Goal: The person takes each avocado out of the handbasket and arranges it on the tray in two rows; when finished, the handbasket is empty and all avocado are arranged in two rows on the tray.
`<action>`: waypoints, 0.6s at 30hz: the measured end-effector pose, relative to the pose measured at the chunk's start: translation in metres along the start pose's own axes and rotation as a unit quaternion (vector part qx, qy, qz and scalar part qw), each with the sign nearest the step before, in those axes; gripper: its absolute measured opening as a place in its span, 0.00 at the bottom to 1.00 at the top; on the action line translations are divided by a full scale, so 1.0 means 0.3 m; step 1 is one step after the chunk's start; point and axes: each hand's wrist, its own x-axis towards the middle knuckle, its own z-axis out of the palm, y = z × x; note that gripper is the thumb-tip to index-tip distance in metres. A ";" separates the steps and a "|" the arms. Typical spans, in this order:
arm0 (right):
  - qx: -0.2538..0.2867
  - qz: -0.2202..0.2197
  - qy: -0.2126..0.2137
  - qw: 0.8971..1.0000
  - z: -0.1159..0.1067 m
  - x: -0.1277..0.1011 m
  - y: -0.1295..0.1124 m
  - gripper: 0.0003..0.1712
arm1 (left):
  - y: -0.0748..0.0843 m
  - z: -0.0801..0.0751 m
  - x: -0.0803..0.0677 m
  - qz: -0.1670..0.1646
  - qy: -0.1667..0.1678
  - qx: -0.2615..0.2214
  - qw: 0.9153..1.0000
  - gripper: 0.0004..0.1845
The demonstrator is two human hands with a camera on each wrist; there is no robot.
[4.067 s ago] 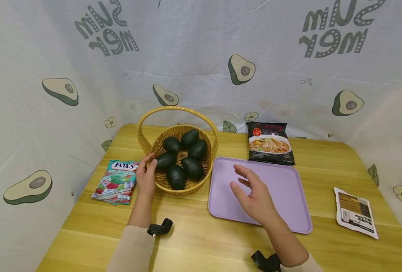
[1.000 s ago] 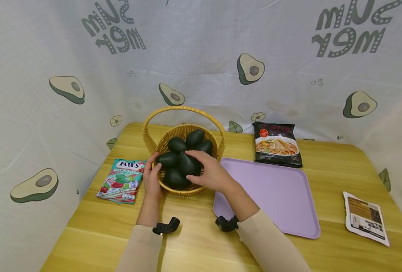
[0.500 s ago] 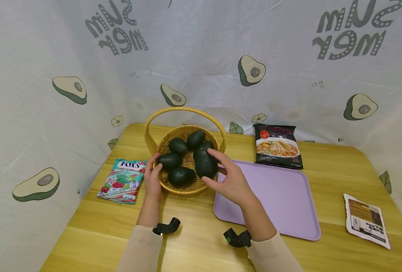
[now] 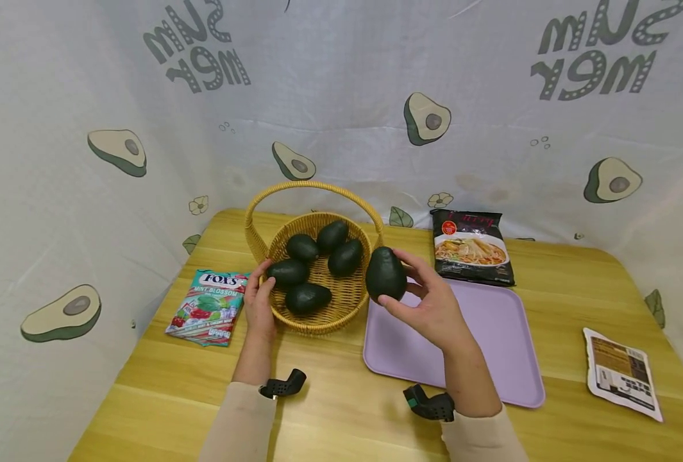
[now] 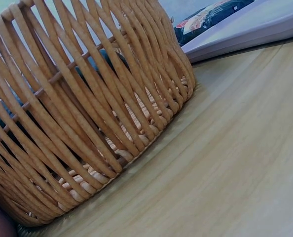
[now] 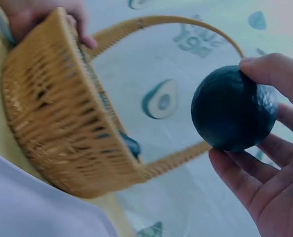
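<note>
Avocado (image 4: 385, 274) held by right hand (image 4: 433, 307) above purple tray (image 4: 491, 346); left hand (image 4: 258, 296) grips basket (image 4: 318, 317) rim.

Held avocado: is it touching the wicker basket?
Apart. The right wrist view shows the avocado gripped in the right hand, with backdrop visible between it and the basket.

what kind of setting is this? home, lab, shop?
Likely a staged recording booth, not a home: an avocado-print cloth backdrop walls in the wooden table, and a wicker basket, purple tray and snack packets are laid out as props.
</note>
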 end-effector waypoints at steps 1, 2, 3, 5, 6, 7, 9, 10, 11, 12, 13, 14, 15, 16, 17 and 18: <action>0.010 0.002 0.007 1.000 -0.011 -0.001 -0.001 0.46 | 0.000 0.000 0.000 0.000 0.000 0.001 1.000 0.23; 0.018 0.003 0.013 1.000 -0.022 -0.001 0.000 0.45 | 0.001 -0.001 0.000 0.001 0.000 0.001 1.000 0.23; 0.024 0.007 0.019 1.000 -0.031 -0.001 0.002 0.45 | 0.002 0.000 0.000 0.002 0.000 -0.001 1.000 0.23; 0.030 0.015 0.029 0.999 -0.046 0.001 0.009 0.45 | 0.002 -0.001 0.001 0.003 -0.001 0.000 1.000 0.23; 0.032 0.020 0.035 0.999 -0.051 0.004 0.015 0.45 | 0.001 -0.001 0.001 0.003 -0.001 0.000 1.000 0.23; 0.030 0.026 0.040 0.998 -0.055 0.007 0.022 0.45 | 0.001 -0.002 0.002 0.004 -0.001 0.001 1.000 0.23; 0.026 0.043 0.051 0.997 -0.058 0.015 0.041 0.44 | 0.001 -0.003 0.003 0.005 0.000 0.001 1.000 0.23; 0.025 0.053 0.056 0.997 -0.057 0.019 0.053 0.44 | 0.001 -0.003 0.004 0.006 -0.001 0.002 1.000 0.23; 0.021 0.063 0.061 0.996 -0.056 0.023 0.065 0.43 | 0.001 -0.003 0.004 0.006 -0.002 0.001 1.000 0.23; 0.014 0.077 0.066 0.995 -0.053 0.026 0.078 0.43 | 0.001 -0.003 0.004 0.006 -0.003 0.000 1.000 0.23; 0.007 0.091 0.069 0.993 -0.049 0.029 0.093 0.42 | 0.002 -0.003 0.004 0.007 -0.004 -0.001 1.000 0.23; 0.001 0.104 0.071 0.992 -0.044 0.033 0.108 0.42 | 0.002 -0.003 0.004 0.006 -0.004 -0.002 1.000 0.23; -0.008 0.118 0.072 0.990 -0.039 0.036 0.124 0.41 | 0.002 -0.003 0.003 0.006 -0.005 -0.005 1.000 0.23; -0.022 0.130 0.072 0.989 -0.033 0.037 0.139 0.41 | 0.002 -0.003 0.003 0.006 -0.005 -0.005 1.000 0.23; -0.034 0.142 0.071 0.987 -0.027 0.039 0.153 0.41 | 0.001 -0.003 0.002 0.005 -0.004 -0.006 1.000 0.23; -0.042 0.152 0.068 0.985 -0.020 0.041 0.168 0.41 | 0.001 -0.003 0.002 0.003 -0.004 -0.006 1.000 0.23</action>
